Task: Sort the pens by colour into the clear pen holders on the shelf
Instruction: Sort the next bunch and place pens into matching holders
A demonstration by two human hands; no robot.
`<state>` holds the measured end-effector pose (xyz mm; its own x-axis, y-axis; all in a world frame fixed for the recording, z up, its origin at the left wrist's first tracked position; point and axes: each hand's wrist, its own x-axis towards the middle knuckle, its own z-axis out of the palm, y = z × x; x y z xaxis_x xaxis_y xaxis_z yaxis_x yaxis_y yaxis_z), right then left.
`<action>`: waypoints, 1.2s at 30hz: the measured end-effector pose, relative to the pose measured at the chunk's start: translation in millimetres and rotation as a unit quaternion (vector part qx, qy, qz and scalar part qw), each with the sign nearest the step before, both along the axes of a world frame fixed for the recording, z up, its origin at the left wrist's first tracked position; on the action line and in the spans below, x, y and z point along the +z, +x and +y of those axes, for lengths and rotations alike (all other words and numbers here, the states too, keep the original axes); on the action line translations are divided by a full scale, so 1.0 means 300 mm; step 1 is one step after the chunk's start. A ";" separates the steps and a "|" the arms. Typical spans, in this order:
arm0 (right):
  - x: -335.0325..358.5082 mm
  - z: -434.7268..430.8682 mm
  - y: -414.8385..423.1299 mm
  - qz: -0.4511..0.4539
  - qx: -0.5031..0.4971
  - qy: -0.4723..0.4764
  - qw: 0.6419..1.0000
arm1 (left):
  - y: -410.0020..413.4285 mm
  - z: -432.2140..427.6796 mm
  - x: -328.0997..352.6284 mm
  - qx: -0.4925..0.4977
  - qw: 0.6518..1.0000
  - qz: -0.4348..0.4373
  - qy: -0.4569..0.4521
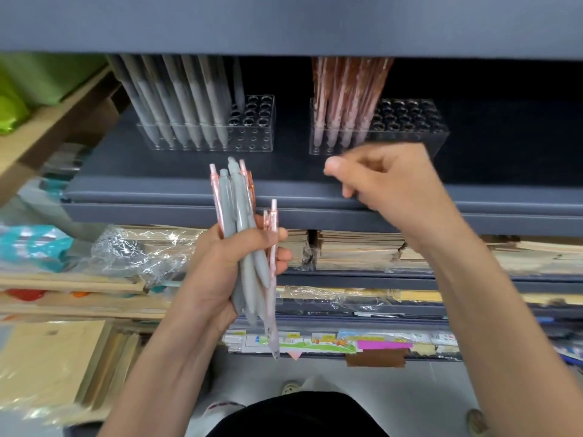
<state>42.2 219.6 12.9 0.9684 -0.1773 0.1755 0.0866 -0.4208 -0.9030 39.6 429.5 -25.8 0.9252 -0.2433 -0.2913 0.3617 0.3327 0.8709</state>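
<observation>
Several light, stiff, slick grey and pink pens (239, 216) are bunched in the gripping left hand (227, 272), near the shelf (157, 197) lip; pinch one by its upper barrel. The right hand (388, 184), fingers curled and empty, hovers before the pink holder (410, 130), whose free holes lie rightward under the low upper shelf (284, 23).

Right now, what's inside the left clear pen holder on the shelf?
The left clear pen holder holds grey pens standing tips down in its left rows. Most holes at its right end look empty. The upper shelf covers the pens' tops.
</observation>
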 end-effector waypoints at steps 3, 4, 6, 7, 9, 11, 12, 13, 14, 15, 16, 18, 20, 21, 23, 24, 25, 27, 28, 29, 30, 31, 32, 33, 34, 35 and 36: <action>0.000 0.061 -0.013 0.038 0.102 -0.039 0.993 | -0.008 -0.009 -0.002 -0.022 1.000 -0.002 0.010; 0.006 0.070 -0.012 0.047 0.124 -0.042 0.990 | -0.011 -0.011 -0.001 -0.029 0.999 -0.004 0.012; 0.015 0.084 -0.010 0.063 0.166 -0.049 0.983 | -0.017 -0.015 0.002 -0.036 0.999 -0.008 0.018; 0.016 0.087 -0.009 0.069 0.184 -0.052 0.979 | -0.019 -0.016 0.003 -0.040 0.999 -0.012 0.019; 0.013 0.090 -0.007 0.075 0.204 -0.043 0.975 | -0.021 -0.017 0.004 -0.049 0.998 -0.017 0.019; 0.005 0.087 -0.010 0.072 0.205 0.002 0.976 | -0.024 -0.013 0.005 -0.056 0.998 -0.016 0.004; 0.003 0.083 -0.012 0.073 0.194 0.037 0.978 | -0.025 -0.009 0.005 -0.058 0.998 -0.011 -0.008; 0.001 0.077 -0.011 0.073 0.174 0.076 0.979 | -0.026 -0.006 0.006 -0.061 0.998 -0.006 -0.017; 0.000 0.067 -0.009 0.067 0.144 0.111 0.981 | -0.027 -0.003 0.007 -0.064 0.998 -0.006 -0.017; 0.000 0.056 -0.006 0.053 0.111 0.138 0.983 | -0.029 -0.001 0.007 -0.066 0.998 -0.008 -0.010; 0.000 0.045 -0.004 0.035 0.082 0.158 0.983 | -0.031 -0.001 0.007 -0.069 0.998 -0.010 0.000; -0.001 0.035 -0.008 0.006 0.052 0.184 0.981 | -0.036 -0.006 0.003 -0.074 0.997 -0.011 0.013; -0.006 0.038 -0.022 -0.005 0.053 0.209 0.976 | -0.040 -0.016 -0.001 -0.071 0.997 -0.010 0.016; -0.009 0.042 -0.033 -0.002 0.058 0.217 0.974 | -0.042 -0.022 -0.002 -0.067 0.998 -0.009 0.015; -0.019 0.047 -0.053 0.017 0.075 0.187 0.979 | -0.042 -0.033 -0.004 -0.062 0.998 -0.012 0.011; -0.025 0.049 -0.062 0.028 0.086 0.154 0.984 | -0.041 -0.039 -0.003 -0.063 0.998 -0.016 0.012; -0.031 0.050 -0.072 0.037 0.096 0.126 0.987 | -0.041 -0.044 -0.003 -0.067 0.997 -0.020 0.014; -0.036 0.040 -0.087 0.044 0.102 0.111 0.988 | -0.043 -0.055 -0.002 -0.075 0.997 -0.025 0.020; -0.033 0.027 -0.092 0.036 0.097 0.124 0.987 | -0.046 -0.060 -0.002 -0.077 0.997 -0.026 0.018; -0.024 0.011 -0.093 0.022 0.085 0.145 0.985 | -0.048 -0.065 -0.003 -0.078 0.996 -0.027 0.015; -0.016 -0.012 -0.090 -0.001 0.061 0.169 0.984 | -0.049 -0.069 -0.005 -0.077 0.997 -0.027 0.010; -0.005 -0.040 -0.083 -0.028 0.026 0.194 0.980 | -0.050 -0.071 -0.006 -0.076 0.997 -0.025 0.004; 0.006 -0.071 -0.073 -0.060 -0.017 0.212 0.975 | -0.049 -0.072 -0.007 -0.075 0.997 -0.023 -0.001; 0.016 -0.105 -0.062 -0.094 -0.058 0.222 0.969 | -0.048 -0.071 -0.008 -0.074 0.997 -0.022 -0.004; 0.026 -0.137 -0.049 -0.127 -0.095 0.222 0.962 | -0.047 -0.071 -0.009 -0.071 0.997 -0.020 -0.007; 0.033 -0.164 -0.037 -0.157 -0.120 0.222 0.955 | -0.045 -0.070 -0.009 -0.067 0.998 -0.017 -0.009; 0.038 -0.186 -0.024 -0.184 -0.139 0.217 0.949 | -0.043 -0.069 -0.009 -0.063 0.998 -0.014 -0.010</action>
